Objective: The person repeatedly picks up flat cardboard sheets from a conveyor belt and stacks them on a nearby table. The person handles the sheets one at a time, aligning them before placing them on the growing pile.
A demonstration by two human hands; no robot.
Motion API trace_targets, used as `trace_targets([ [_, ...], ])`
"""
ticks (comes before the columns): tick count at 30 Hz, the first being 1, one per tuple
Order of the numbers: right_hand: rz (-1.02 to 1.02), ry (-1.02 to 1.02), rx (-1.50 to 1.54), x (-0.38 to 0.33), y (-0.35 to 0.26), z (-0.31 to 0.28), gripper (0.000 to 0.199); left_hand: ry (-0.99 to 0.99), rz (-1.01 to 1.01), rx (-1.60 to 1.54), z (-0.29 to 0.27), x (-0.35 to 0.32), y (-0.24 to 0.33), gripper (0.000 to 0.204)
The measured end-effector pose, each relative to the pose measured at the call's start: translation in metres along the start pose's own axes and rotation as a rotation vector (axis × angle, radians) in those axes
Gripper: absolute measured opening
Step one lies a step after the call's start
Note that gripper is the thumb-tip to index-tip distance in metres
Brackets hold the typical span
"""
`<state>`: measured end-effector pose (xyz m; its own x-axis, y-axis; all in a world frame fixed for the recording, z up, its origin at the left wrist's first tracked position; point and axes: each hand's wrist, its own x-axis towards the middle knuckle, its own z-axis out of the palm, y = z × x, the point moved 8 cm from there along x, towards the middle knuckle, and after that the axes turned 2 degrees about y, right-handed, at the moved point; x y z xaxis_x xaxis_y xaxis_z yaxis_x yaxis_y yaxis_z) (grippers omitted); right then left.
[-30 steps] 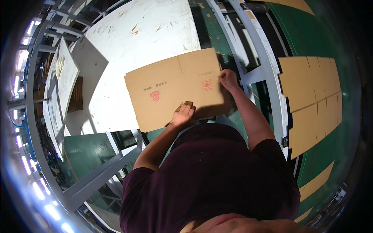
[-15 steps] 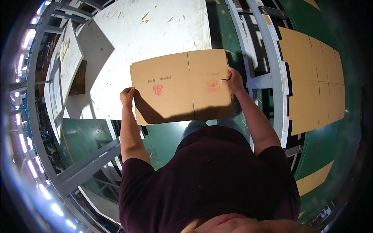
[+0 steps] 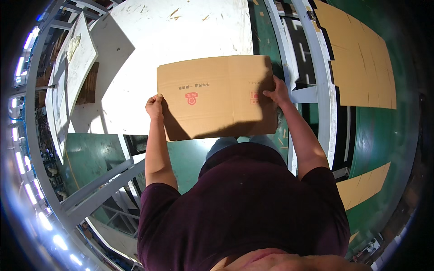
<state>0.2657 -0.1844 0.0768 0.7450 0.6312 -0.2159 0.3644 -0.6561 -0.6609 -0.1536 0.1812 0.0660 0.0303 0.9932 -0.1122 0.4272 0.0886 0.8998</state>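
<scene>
A flat piece of brown cardboard (image 3: 217, 99), printed with red marks and a line of dark characters, is held level in front of my waist. Layered edges show at its left side and lower left corner; how many pieces there are, I cannot tell. My left hand (image 3: 154, 107) is closed on the left edge, thumb up. At the right edge my right hand (image 3: 280, 94) grips the cardboard, its thumb lying across the top face near a red mark. The fingers of both hands are partly hidden underneath. My shadow falls over the near part.
Beyond the cardboard lies a white tabletop (image 3: 190, 34) with small cardboard scraps. A tilted white panel (image 3: 79, 67) stands at the left. To the right, past a grey metal frame (image 3: 318, 81), a green conveyor belt (image 3: 375, 140) carries scored cardboard sheets (image 3: 359, 63).
The held cardboard has shifted slightly right, and the slots seen in its near and far edges no longer show. On the conveyor, the large sheet has moved away from me.
</scene>
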Motion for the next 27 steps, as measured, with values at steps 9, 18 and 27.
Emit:
trace_targets([
  [9, 0.008, 0.052, -0.073, -0.004, 0.003, -0.004, 0.087, -0.821, 1.141, 0.413, 0.118, -0.269, 0.093, 0.066],
  [18, -0.022, 0.113, -0.035, -0.008, 0.025, 0.006, 0.076, -0.786, 1.421, 0.666, 0.144, -0.304, 0.085, 0.065],
  [27, 0.182, 0.802, -0.516, -0.170, 0.148, -0.188, 0.085, -0.725, 1.475, 0.689, 0.150, -0.331, 0.122, 0.030],
])
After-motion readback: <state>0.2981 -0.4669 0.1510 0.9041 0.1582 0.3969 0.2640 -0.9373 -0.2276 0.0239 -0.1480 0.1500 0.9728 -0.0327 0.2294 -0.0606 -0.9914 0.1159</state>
